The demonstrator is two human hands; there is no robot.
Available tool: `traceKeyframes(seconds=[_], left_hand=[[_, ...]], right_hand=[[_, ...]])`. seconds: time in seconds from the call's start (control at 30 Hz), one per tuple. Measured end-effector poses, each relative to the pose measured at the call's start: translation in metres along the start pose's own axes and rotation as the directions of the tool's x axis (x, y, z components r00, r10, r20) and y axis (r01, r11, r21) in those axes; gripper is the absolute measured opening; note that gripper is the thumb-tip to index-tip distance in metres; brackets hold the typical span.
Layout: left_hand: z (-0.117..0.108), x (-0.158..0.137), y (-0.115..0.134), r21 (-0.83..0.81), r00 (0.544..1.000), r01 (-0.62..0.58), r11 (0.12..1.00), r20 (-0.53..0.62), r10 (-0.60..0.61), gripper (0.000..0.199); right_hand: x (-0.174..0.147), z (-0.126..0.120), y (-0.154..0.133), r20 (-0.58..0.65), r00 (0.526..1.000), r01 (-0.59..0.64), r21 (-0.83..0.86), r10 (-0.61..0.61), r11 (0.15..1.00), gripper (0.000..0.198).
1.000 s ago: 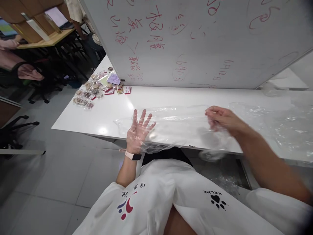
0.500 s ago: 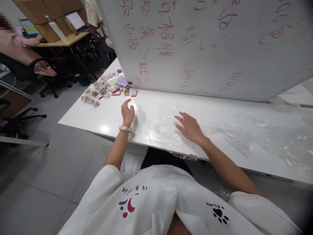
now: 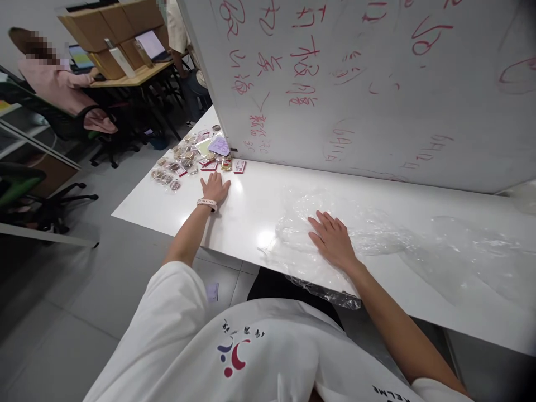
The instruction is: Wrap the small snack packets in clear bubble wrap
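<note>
My left hand (image 3: 214, 188), with a pale band on the wrist, is over the white table (image 3: 142, 209) with fingers spread and nothing in them. Just beyond its fingertips lie small red-and-white boxes (image 3: 208, 166) and a gold packet (image 3: 226, 164). A heap of small clear-wrapped packets (image 3: 165, 177) is to its left, with a purple card (image 3: 219, 146) among them. My right hand (image 3: 333, 237) rests with fingers apart on a crumpled sheet of clear plastic film (image 3: 385, 240), which stretches off to the right.
A whiteboard (image 3: 310, 84) with red writing stands along the table's back. Film hangs over the front edge. A purple packet (image 3: 212, 291) lies on the floor. Office chairs, a desk (image 3: 144, 76) and a seated person (image 3: 58, 84) are at the far left, with another person beside the whiteboard.
My left hand has gone from curled to spread and sits nearer the small boxes. My right hand stays on the film, its fingers closer together. The view has shifted.
</note>
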State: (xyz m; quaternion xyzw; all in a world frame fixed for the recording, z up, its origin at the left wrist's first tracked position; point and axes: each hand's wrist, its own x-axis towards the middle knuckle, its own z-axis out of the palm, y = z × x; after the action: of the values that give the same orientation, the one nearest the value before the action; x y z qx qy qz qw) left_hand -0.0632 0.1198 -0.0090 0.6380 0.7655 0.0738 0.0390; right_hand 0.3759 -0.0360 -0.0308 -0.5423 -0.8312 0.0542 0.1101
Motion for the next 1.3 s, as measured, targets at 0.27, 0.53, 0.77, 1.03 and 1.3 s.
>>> traceKeyframes(seconds=[0.27, 0.53, 0.77, 1.03, 1.3], left_hand=[[-0.019, 0.03, -0.022, -0.179, 0.92, 0.094, 0.979, -0.361, -0.154, 0.061], [-0.024, 0.095, -0.031, -0.187, 0.977, 0.19, 0.964, -0.061, -0.204, 0.086], [-0.009, 0.047, 0.0, -0.114, 0.978, 0.123, 0.986, -0.154, -0.14, 0.05], [0.0, -0.103, 0.011, -0.146, 0.997, -0.007, 0.989, -0.077, -0.005, 0.063], [0.002, -0.112, 0.029, -0.229, 0.974, 0.09, 0.969, -0.182, -0.133, 0.065]], right_hand=[[0.0, 0.002, 0.002, -0.033, 0.999, 0.015, 0.038, -0.014, 0.999, 0.053], [0.0, 0.0, 0.001, -0.019, 1.0, -0.005, 0.043, 0.006, 0.999, 0.052], [0.0, 0.001, 0.002, -0.028, 1.0, 0.0, 0.034, 0.001, 0.999, 0.051], [0.0, 0.003, 0.003, -0.044, 0.999, 0.013, 0.059, -0.01, 0.998, 0.052], [-0.001, 0.004, 0.004, -0.046, 0.999, 0.014, 0.061, -0.012, 0.998, 0.054]])
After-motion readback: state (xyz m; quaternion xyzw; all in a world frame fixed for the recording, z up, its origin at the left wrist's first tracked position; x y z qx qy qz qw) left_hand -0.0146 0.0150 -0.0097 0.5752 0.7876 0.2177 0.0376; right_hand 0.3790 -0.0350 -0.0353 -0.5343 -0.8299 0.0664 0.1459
